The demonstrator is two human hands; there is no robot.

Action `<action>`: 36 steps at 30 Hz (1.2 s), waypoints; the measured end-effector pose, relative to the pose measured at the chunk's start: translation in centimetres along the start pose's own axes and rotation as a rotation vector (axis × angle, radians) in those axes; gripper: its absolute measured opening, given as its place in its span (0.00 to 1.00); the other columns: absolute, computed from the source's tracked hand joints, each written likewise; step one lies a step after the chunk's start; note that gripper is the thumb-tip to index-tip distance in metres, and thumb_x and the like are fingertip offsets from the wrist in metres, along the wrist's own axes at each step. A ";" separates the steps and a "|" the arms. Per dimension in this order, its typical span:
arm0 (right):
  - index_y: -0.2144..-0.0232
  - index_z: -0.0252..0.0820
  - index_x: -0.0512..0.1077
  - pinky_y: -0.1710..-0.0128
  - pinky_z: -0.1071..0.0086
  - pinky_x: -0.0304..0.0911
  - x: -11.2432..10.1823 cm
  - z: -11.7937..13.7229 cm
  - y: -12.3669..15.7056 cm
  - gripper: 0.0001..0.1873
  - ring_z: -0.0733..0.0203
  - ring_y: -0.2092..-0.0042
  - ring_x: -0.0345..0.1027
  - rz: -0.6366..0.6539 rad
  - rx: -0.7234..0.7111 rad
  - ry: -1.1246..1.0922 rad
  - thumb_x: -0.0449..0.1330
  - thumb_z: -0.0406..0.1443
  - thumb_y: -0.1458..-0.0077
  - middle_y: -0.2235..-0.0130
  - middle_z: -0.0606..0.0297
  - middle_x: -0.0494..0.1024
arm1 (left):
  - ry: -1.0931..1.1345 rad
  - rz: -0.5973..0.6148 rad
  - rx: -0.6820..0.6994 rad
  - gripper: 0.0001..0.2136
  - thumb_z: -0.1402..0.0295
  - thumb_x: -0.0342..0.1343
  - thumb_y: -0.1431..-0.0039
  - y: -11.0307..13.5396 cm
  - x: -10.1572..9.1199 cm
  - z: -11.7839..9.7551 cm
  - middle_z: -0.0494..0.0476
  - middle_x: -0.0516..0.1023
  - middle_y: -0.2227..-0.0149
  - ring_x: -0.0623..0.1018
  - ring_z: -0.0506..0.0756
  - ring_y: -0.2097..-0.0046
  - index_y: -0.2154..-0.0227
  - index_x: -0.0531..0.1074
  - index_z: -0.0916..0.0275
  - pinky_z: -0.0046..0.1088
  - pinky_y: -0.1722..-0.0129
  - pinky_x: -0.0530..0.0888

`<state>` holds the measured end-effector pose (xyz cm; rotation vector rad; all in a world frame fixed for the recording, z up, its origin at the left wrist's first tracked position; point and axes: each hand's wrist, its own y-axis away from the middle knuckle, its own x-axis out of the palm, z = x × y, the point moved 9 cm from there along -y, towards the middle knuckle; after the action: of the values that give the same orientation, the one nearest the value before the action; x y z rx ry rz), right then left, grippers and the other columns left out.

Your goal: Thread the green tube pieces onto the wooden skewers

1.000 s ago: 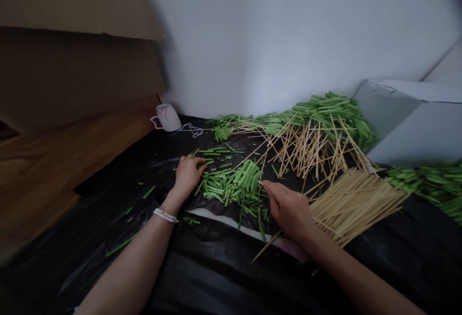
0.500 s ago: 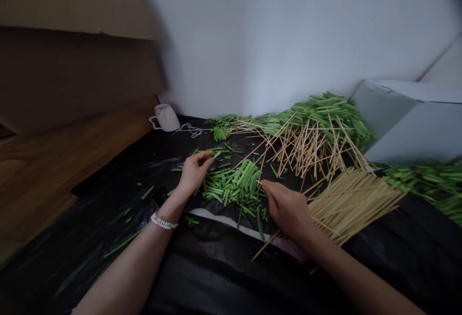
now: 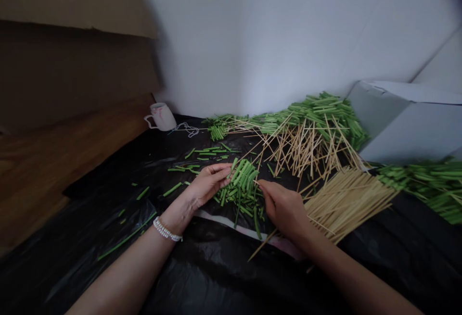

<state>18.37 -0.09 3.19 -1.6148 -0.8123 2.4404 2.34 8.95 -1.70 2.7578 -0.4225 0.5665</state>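
My right hand is closed around a bamboo skewer whose end shows just beyond the fingertips. A row of cut green stalk pieces, garlic scapes by the look of them, sits side by side along that skewer. At the row's left end, my left hand pinches a stalk piece between thumb and fingers; the tip of the skewer is hidden there. Loose cut pieces lie underneath, and more of them are scattered just beyond my left hand.
Filled skewers are heaped along the white wall, bare ends toward me. Right of my hand lies a bundle of bare skewers, with more green stalks beyond. A mug and string stand back left on black plastic sheeting.
My left hand has moved right, from the scattered pieces to the end of the row, bringing a stalk piece with it. My right hand keeps its hold on the skewer.
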 end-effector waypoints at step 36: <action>0.55 0.43 0.73 0.56 0.70 0.66 0.2 0.2 0.2 0.16 0.60 0.57 0.74 -0.009 -0.020 -0.048 0.48 0.30 0.39 0.58 0.61 0.80 | 0.018 -0.072 -0.090 0.09 0.75 0.71 0.60 0.5 0.0 0.9 0.52 0.77 0.74 0.74 0.46 0.71 0.73 0.79 0.68 0.22 0.68 0.72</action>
<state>18.09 -0.27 2.99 -1.5613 -0.8517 2.4824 2.42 8.16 -2.40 2.6679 -0.3347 0.5404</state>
